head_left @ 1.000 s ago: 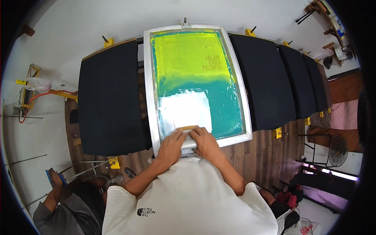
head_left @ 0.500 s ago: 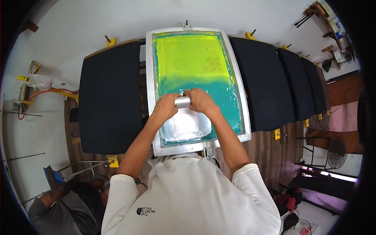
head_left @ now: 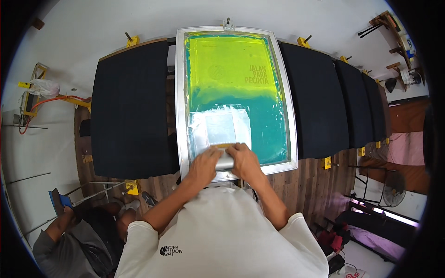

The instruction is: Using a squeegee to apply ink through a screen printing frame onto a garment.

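A silver-handled squeegee (head_left: 225,160) is gripped from both sides near the close end of a screen printing frame (head_left: 181,92). My left hand (head_left: 204,165) wraps its left part, and my right hand (head_left: 246,162) wraps its right part, fingers curled over the top. The squeegee's lower edge is hidden. Beyond it, white ink (head_left: 242,123) covers a patch of the mesh around a paler rectangle. Teal coating (head_left: 270,129) lies to the right of that patch. The far half of the screen is yellow-green (head_left: 227,60) with faint lettering.
Black cloth covers a board (head_left: 132,111) on the left and several more boards (head_left: 315,102) on the right. Yellow clamps (head_left: 132,187) stick out at their ends. At lower left, another person (head_left: 88,243) sits holding a blue, flat object (head_left: 60,200). A fan (head_left: 394,184) stands far right.
Both hands have pulled the squeegee toward me, from mid-screen to the near end. The white ink patch and paler rectangle now show more fully. The other person's arm and blue object have shifted slightly.
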The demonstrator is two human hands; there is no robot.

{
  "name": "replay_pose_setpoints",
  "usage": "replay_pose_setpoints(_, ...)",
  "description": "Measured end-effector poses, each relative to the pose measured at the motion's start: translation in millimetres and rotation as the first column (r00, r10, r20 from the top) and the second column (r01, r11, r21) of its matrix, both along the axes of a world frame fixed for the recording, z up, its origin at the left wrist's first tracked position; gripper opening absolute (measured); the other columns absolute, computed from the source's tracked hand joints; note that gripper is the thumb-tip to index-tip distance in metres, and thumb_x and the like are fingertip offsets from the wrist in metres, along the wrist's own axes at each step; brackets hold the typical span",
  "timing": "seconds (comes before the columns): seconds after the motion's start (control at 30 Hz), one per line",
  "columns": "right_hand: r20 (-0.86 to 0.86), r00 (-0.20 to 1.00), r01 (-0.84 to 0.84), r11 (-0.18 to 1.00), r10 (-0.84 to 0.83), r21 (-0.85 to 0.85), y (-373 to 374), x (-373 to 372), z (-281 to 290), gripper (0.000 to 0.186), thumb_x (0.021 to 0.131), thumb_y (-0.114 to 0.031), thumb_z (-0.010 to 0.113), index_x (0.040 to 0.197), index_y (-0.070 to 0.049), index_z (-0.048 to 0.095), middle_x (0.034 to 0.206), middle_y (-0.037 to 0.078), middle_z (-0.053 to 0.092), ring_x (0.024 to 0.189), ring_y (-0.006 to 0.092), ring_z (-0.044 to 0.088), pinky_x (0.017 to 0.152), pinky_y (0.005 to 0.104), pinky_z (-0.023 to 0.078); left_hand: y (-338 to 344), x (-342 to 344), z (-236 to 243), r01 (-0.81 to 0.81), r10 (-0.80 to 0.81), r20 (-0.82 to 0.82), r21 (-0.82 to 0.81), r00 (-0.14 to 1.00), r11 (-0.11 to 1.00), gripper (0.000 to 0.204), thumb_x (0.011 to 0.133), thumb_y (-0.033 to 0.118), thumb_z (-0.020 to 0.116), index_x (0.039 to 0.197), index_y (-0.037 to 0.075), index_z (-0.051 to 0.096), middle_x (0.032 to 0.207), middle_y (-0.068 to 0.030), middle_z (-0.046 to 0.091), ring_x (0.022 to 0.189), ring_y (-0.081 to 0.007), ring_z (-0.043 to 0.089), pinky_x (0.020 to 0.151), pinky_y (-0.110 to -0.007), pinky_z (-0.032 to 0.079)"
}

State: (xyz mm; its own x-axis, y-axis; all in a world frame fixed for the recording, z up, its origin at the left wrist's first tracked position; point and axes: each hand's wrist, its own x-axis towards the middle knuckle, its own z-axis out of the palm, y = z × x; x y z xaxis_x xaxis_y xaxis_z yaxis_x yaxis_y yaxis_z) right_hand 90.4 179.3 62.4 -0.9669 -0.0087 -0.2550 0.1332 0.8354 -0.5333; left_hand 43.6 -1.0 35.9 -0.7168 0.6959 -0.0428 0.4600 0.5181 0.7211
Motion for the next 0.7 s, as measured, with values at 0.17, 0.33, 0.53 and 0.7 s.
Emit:
replay_pose_setpoints(0.17,0.001,1.0,-0.031,1.0,0.031,0.002,1.2,16.8,7.3,0.035,0.066,0.001,0.07,0.1,-0.005,0.068,0.103,0.015,0.067,0.099,0.0376,0.063,0.08,0.0454,0.056,-2.8,9.7,23.0,0.062,-0.058,0.07,-0.067,0.996,0.996,0.054,0.072,-0.013,0.059,0.125,0.001,0.063,0.121,-0.027,0.064,0.11,-0.0396,0.064,0.099,-0.044,0.05)
replay_pose_setpoints(0.33,0.142,0.982,-0.125,0.992,0.121,0.017,18.3,-49.6,17.8,0.038,0.067,-0.003,0.071,0.104,-0.01,0.072,0.099,0.016,0.07,0.093,0.0374,0.068,0.079,0.0468,0.056,12.5,-50.6,39.5,0.038,0.019,0.259,-0.212,0.966,0.976,0.043,0.074,-0.005,0.063,0.116,0.006,0.069,0.095,-0.0249,0.07,0.092,-0.0406,0.069,0.085,-0.046,0.055)
replay_pose_setpoints(0.53,-0.071,0.99,-0.113,0.99,0.119,0.082,19.7,-79.7,-5.4,0.04,0.066,0.001,0.071,0.105,-0.007,0.066,0.103,0.014,0.065,0.097,0.0372,0.063,0.079,0.0458,0.055,15.9,-74.7,14.9,-0.065,0.065,-0.019,0.017,0.998,0.998,0.044,0.073,-0.012,0.059,0.115,-0.001,0.068,0.109,-0.026,0.067,0.099,-0.0396,0.066,0.088,-0.044,0.054)
replay_pose_setpoints(0.7,-0.179,0.98,-0.074,0.995,0.085,0.066,-14.8,6.9,-17.0,0.05,0.061,0.006,0.071,0.109,-0.005,0.06,0.119,0.015,0.057,0.106,0.036,0.057,0.079,0.0459,0.053,-18.6,7.9,-17.7,0.024,-0.036,-0.128,-0.092,0.991,0.995,0.062,0.071,-0.015,0.06,0.131,-0.002,0.056,0.142,-0.022,0.051,0.133,-0.0371,0.049,0.111,-0.046,0.039)
